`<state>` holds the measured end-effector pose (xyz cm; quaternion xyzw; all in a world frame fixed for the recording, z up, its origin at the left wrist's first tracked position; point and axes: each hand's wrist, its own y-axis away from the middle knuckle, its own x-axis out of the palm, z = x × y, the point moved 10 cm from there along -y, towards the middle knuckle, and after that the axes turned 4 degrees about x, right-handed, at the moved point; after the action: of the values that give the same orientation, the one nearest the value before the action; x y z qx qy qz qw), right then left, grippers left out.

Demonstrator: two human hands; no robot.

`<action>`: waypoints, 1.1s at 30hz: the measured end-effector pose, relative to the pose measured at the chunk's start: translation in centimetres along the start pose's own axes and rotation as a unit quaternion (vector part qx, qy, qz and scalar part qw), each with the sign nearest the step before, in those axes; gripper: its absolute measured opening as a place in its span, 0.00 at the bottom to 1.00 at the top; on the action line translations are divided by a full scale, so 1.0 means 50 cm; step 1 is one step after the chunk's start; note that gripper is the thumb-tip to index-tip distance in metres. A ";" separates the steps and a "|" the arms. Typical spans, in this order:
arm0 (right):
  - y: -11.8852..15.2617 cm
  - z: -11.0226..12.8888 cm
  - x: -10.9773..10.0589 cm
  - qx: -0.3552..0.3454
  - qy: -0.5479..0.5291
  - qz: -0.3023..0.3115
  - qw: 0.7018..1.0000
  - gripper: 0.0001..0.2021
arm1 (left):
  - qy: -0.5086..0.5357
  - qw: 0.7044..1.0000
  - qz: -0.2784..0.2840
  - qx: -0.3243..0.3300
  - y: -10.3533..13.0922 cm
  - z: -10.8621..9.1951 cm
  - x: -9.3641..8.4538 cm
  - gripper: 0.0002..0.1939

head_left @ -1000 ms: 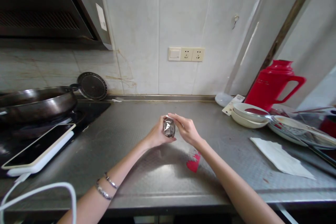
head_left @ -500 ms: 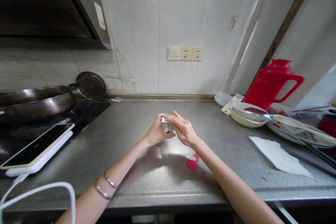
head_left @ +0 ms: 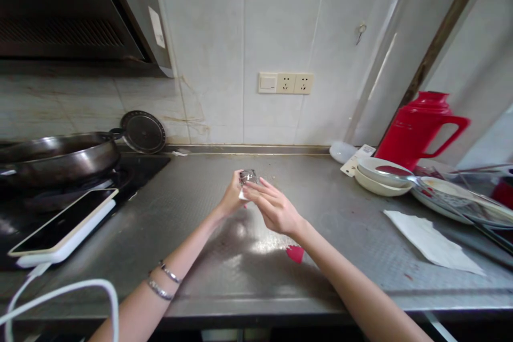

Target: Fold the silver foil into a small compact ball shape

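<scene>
A small, squarish, glass-like container with dark and silvery markings is in my left hand, whose fingers wrap round its left side. It is held above the steel counter, and its exact kind is hard to make out. My right hand lies against the container's near side, fingers stretched and close together. Under those fingertips shows a small white piece of tissue, pressed on the container. Below the right wrist, a torn red scrap lies on the counter.
At left, a steel pan sits on the black stove, with a phone on a white cabled block before it. Rightward are stacked white bowls, a red thermos, plates with utensils and a paper napkin.
The container has tilted and turned in my left hand, moving slightly left and up. My right hand's fingers and the white tissue have slid from its top down to its near side.
</scene>
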<state>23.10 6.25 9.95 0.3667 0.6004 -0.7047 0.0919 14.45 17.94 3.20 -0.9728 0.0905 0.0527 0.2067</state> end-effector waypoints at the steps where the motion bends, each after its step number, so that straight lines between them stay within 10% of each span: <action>1: 0.000 -0.014 -0.019 0.025 -0.008 -0.036 0.999 0.22 | -0.008 1.000 -0.004 -0.015 0.001 0.000 0.001 0.38; 6: 0.020 -0.104 -0.083 0.168 -0.031 -0.172 0.970 0.15 | -0.008 0.999 0.015 -0.036 0.015 -0.020 0.033 0.38; 16: 0.021 -0.105 -0.030 0.166 -0.089 -0.107 0.976 0.15 | -0.006 0.998 0.006 -0.067 0.016 -0.002 0.042 0.35; 33: 0.049 -0.191 -0.085 0.324 -0.057 -0.164 0.930 0.11 | 0.008 0.996 0.029 -0.079 0.032 0.004 0.066 0.39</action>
<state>31.40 13.01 10.64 0.2317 0.3853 -0.8859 -0.1147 17.34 16.07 1.94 -0.9834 0.1155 0.0581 0.1274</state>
